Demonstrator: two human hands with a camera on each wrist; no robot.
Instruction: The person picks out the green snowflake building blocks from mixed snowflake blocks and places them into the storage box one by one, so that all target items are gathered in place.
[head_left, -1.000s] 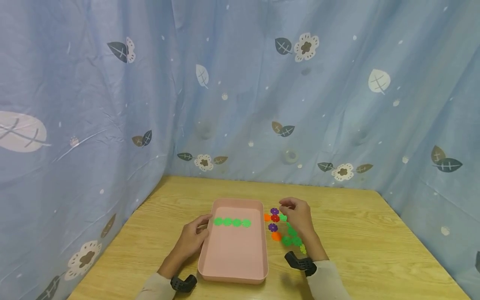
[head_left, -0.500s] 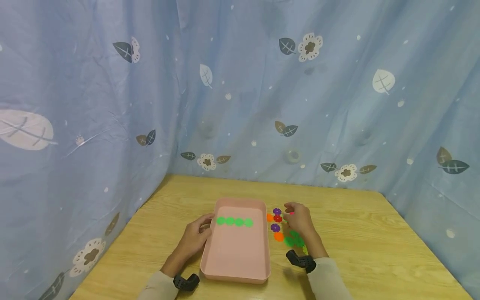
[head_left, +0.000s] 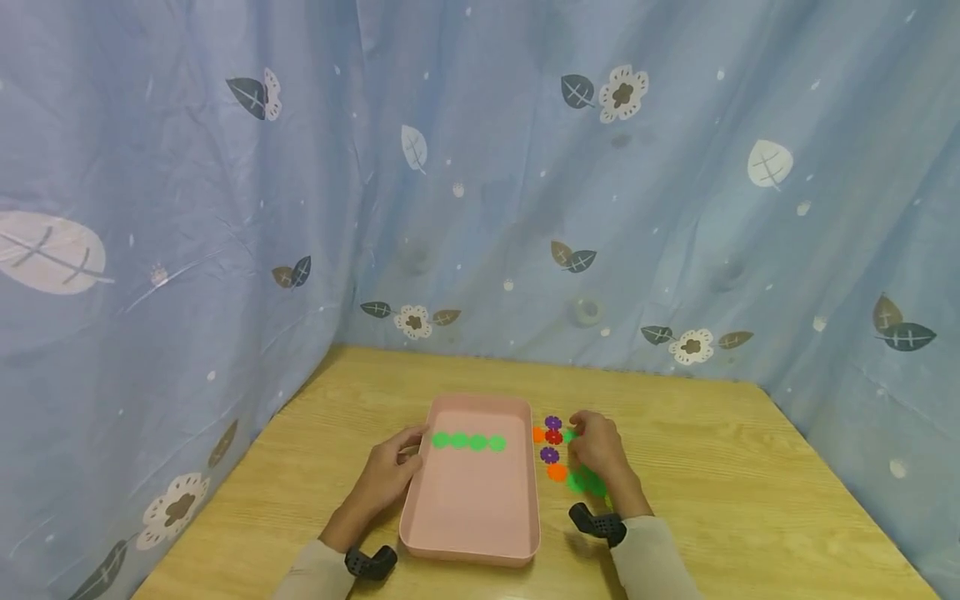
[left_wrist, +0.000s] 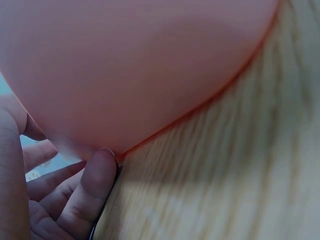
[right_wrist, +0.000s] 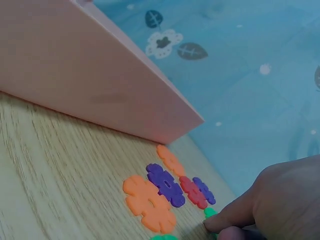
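Observation:
A pink rectangular tray (head_left: pixel 471 508) holds a row of several light green flower-shaped pieces (head_left: pixel 477 442). At its left side my left hand (head_left: pixel 386 473) grips the wall, thumb (left_wrist: pixel 100 172) on the outside and a finger reaching behind the edge. On the right, my right hand (head_left: pixel 597 446) is down among loose flower-shaped pieces. Its index fingertip lies over a green piece (right_wrist: pixel 210 212), thumb close beside; I cannot tell whether they pinch it. Near these fingers lie a red piece (right_wrist: pixel 193 192), purple piece (right_wrist: pixel 165 185) and orange piece (right_wrist: pixel 149 203). The hand hides part of the pile.
More green pieces (head_left: pixel 587 482) lie beneath the right wrist. The wooden table (head_left: pixel 720 492) stretches out around the tray. A blue patterned curtain (head_left: pixel 480 183) hangs along the table's back and sides. Each wrist wears a black strap mount (head_left: pixel 597 523).
My right hand has lowered a little onto the loose pieces, and a pink-red patch seen by its fingers half a second ago is now hidden. The left hand stays on the tray.

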